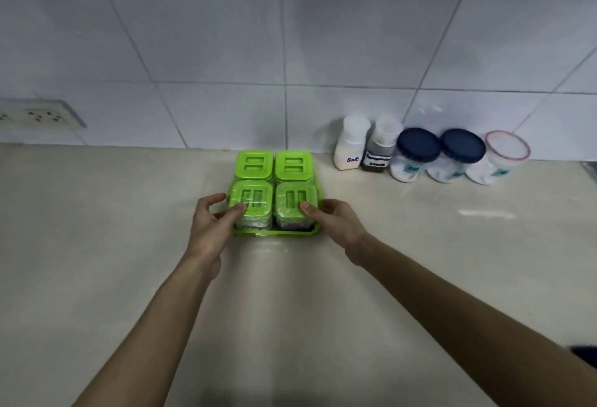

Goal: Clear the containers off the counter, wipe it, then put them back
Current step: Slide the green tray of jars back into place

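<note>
A green tray (274, 232) with several square clear jars under green lids (274, 165) sits on the beige counter (129, 229) near the tiled wall. My left hand (211, 224) grips the tray's left side, thumb on the front left lid. My right hand (332, 221) grips the right side, thumb on the front right lid. Along the wall to the right stand a white salt bottle (350, 145), a dark seasoning bottle (379, 148), two blue-lidded jars (413, 156) (455, 156) and a jar with a clear red-rimmed lid (499, 158).
A white tiled wall (290, 35) backs the counter. A power socket strip (38, 116) is mounted on the wall at far left. A dark object (584, 355) shows at the right edge.
</note>
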Available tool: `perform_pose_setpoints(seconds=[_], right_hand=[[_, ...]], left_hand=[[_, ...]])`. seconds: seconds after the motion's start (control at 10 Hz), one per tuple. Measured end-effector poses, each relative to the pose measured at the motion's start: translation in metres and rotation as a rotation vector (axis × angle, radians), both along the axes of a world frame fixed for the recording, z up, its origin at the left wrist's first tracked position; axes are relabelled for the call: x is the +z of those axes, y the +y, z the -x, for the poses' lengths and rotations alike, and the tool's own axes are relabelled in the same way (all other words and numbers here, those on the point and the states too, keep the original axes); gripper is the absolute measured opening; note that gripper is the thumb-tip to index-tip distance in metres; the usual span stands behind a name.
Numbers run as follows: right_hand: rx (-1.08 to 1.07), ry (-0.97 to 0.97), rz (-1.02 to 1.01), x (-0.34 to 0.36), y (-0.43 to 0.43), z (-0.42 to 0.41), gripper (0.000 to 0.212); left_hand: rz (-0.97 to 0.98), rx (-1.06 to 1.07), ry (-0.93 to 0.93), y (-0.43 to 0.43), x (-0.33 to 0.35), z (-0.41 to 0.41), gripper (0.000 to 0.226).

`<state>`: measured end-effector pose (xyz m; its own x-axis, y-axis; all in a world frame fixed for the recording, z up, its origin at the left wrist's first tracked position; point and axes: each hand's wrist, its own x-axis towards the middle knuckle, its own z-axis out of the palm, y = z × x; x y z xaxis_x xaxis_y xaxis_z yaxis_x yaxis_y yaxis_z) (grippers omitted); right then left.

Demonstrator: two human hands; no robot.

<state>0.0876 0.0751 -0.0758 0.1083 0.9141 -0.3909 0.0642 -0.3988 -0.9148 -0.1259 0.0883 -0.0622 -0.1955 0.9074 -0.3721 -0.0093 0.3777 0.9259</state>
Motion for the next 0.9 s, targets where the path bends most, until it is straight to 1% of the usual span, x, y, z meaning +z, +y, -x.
perform_pose_setpoints(seconds=[0.1,0.2,0.3,0.4,0.5,0.6,0.7,0.8,0.9], right_hand=[[-0.01,-0.035,-0.025,-0.002,0.014,-0.021,0.024],[-0.054,-0.048,-0.046,-0.008,0.028,-0.03,0.027],[-0.103,-0.038,-0.035,-0.013,0.036,-0.032,0.041],[-0.121,-0.034,-0.011,-0.013,0.041,-0.031,0.045],[-0.14,-0.069,-0.012,-0.009,0.048,-0.034,0.041],[-0.123,-0.132,-0.021,-0.002,0.055,-0.042,0.047],[-0.044,-0.232,-0.008,0.005,0.055,-0.047,0.055],[0.007,-0.374,-0.025,0.007,0.045,-0.053,0.06],[0.103,-0.789,-0.127,0.014,0.019,-0.066,0.063]], left_hand=[[-0.002,-0.052,-0.023,0.02,-0.008,-0.017,0.051],[-0.021,-0.075,-0.009,0.039,-0.016,-0.029,0.05],[-0.035,-0.097,0.033,0.052,-0.019,-0.035,0.049],[-0.032,-0.117,0.062,0.061,-0.022,-0.036,0.049],[-0.041,-0.124,0.099,0.068,-0.021,-0.045,0.048],[-0.079,-0.162,0.198,0.075,-0.022,-0.054,0.042],[-0.055,-0.206,0.269,0.081,-0.02,-0.054,0.046],[-0.049,-0.138,0.365,0.07,-0.022,-0.049,0.051],[-0.243,-0.012,0.615,0.035,-0.027,-0.049,0.038]])
